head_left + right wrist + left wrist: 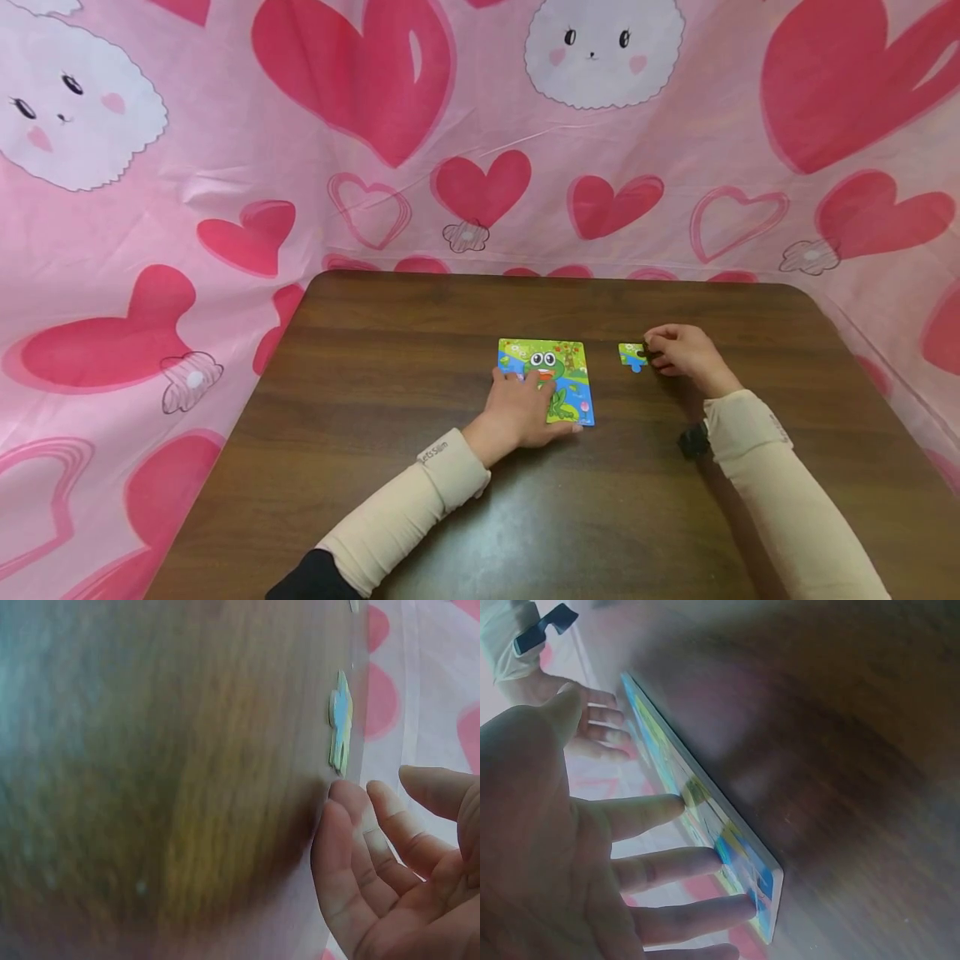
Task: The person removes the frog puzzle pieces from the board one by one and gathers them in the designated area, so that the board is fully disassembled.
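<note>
Head view: I see the left grip [525, 412] spread across the frog puzzle [564, 367], right of frame centre on the surface [390, 350]. Right grip [686, 354] is at the puzzle pieces [632, 352], farther right; contact unclear.

Left wrist view: frog puzzle thin, lower centre; probably light, stiff.

Right wrist view: thumb apart from fingertips, no pinch; puzzle pieces upper right. I'd lift by edges, sparing fragile tabs.

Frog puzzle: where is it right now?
In the head view, the frog puzzle lies on the table just right of centre, the left hand over its lower-left part, the small loose puzzle piece to its right.
</note>
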A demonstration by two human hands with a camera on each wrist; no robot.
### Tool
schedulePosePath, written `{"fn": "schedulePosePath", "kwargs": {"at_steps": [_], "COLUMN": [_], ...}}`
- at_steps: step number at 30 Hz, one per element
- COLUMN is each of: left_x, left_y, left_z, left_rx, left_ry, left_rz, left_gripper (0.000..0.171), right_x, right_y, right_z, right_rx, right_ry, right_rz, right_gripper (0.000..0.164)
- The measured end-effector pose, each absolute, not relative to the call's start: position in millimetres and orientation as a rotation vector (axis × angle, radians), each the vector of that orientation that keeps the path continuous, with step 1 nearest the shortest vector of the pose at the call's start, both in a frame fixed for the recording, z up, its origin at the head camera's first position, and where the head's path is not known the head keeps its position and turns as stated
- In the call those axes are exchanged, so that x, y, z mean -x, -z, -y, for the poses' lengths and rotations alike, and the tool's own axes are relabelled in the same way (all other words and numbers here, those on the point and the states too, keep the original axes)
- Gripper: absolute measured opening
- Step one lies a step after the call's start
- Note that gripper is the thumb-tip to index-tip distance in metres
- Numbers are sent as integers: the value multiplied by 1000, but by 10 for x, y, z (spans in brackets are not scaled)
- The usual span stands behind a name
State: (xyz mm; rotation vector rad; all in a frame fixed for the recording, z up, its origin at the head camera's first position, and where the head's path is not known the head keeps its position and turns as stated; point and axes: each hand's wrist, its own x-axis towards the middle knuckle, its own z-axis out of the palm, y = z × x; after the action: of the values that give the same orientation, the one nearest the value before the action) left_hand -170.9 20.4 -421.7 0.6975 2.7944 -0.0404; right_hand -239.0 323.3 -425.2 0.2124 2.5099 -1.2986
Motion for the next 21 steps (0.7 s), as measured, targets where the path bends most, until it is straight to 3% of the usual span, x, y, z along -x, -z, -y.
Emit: {"fn": "schedulePosePath", "kwargs": {"at_steps": [10, 21], "left_x": [1734, 1742], "left_y": [4222, 4224], "left_z": [-200, -200], "left_rx": [-720, -729], "left_ry": [92, 84], "left_rz": [-2808, -2819], "left_gripper": [85, 85], "right_x": [2388, 2486], "right_y": [4176, 4137], "right_z": [-3327, -3080], "right_rx": [-231, -169], "right_ry": [1312, 1415], "right_rz": [-2560, -2493], "right_gripper": [50, 51]}}
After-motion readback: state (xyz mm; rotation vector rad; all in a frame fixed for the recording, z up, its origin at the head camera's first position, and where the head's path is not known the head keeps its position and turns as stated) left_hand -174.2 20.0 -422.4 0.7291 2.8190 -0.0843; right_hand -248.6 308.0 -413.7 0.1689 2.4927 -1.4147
